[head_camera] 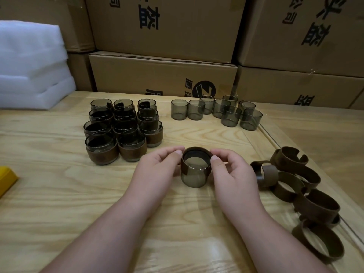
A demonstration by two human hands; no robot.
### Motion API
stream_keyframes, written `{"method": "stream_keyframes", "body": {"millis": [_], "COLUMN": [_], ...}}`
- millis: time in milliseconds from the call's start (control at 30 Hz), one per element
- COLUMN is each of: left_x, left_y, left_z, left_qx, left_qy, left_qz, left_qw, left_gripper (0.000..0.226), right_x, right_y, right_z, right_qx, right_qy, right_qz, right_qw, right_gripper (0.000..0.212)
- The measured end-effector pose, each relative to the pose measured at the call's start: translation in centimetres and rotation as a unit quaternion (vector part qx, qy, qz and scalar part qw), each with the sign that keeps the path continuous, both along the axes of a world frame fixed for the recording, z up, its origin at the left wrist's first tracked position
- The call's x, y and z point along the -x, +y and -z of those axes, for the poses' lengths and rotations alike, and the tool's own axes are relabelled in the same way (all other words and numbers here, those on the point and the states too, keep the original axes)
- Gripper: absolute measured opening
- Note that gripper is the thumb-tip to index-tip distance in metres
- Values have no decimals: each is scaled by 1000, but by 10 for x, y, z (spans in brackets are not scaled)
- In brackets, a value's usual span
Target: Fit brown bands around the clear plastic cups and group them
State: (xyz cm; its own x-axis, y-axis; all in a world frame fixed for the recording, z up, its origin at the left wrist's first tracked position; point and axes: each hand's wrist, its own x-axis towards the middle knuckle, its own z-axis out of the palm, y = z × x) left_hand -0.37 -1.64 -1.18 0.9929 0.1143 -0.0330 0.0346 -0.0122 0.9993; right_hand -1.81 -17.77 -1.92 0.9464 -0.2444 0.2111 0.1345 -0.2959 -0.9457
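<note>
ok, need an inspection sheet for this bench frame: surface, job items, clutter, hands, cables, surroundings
Surface: light wooden table, seam on its right side.
Job's things: cup in hand, brown band partly down its top; banded cups grouped far left; bare cups far centre-right; loose bands at right.
Clutter: yellow object at left edge.
Grippers: left hand and right hand pinch the band on opposite sides.
Cables: nothing seen.
Surroundings: stacked cardboard boxes behind; white foam sheets far left.

Partly legible Chinese print "公司" on cardboard boxes (169,28)
</note>
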Motion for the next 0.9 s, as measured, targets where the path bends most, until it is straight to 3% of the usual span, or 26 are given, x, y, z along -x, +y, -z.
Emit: {"method": "stream_keyframes", "body": {"millis": [233,500,700,900], "left_x": [0,6,6,5], "left_y": [7,10,9,6], "left_z": [-9,-20,-21,-21], "left_qx": [17,16,16,8], "left_qy": [83,187,214,215], "left_qz": [44,156,174,167], "left_qw": [995,970,961,962], "left_gripper": [14,29,35,36], "right_x": [-2,-3,-7,-8], "right_y": [-3,-8,-8,-6], "right_z": [-3,-16,-25,-27], "right_qx": [-51,-117,-187,-176], "right_qy": [53,127,196,214], "right_qz": [-8,-36,-84,-108], "right_qw": [997,984,959,955], "right_gripper": [12,15,15,29]}}
